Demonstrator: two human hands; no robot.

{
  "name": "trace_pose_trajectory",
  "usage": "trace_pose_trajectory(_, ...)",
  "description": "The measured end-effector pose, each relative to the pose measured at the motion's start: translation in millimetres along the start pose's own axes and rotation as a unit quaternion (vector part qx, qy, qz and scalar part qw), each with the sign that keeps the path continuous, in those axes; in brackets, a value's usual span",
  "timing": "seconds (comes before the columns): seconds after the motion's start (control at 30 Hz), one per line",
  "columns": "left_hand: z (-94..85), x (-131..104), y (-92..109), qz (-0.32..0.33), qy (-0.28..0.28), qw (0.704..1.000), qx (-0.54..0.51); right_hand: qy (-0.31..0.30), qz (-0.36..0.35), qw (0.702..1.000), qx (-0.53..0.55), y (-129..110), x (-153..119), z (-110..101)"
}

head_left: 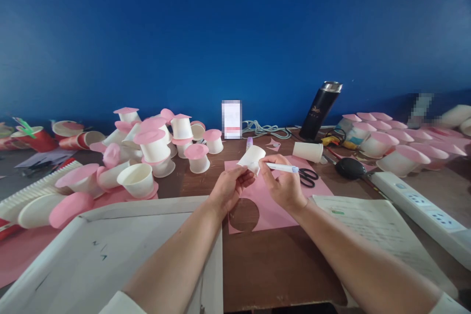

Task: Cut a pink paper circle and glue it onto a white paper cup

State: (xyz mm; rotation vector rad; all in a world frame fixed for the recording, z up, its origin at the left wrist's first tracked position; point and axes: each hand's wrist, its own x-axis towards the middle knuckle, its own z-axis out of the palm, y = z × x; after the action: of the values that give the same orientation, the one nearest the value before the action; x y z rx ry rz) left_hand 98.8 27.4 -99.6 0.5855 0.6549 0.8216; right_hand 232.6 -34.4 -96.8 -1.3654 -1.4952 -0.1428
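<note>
Near the middle of the table, my left hand is closed on the lower left edge of a small white paper piece, its fingers curled beneath it. A white and light-blue pen is pinched in my right hand, its tip end close to the paper. Below both hands lies a pink sheet with a round hole cut out. Black-handled scissors rest on the sheet, just right of my right hand. A white paper cup lies on its side behind them.
Cups with pink discs crowd the left, and more stand at right. A black bottle and a phone stand by the blue wall. A power strip, written paper and white board lie nearer.
</note>
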Motion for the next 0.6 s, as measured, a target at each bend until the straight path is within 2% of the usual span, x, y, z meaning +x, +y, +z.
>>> trace_pose_trajectory(0.43,1.1,-0.8,0.4,0.015,0.002,1.000,0.013,0.010,0.006,1.000,-0.022,0.0,0.3,0.0)
trace_pose_trajectory(0.6,0.7,-1.8,0.0,0.027,-0.002,0.999,0.026,-0.022,-0.014,1.000,0.002,-2.0,0.1,-0.6)
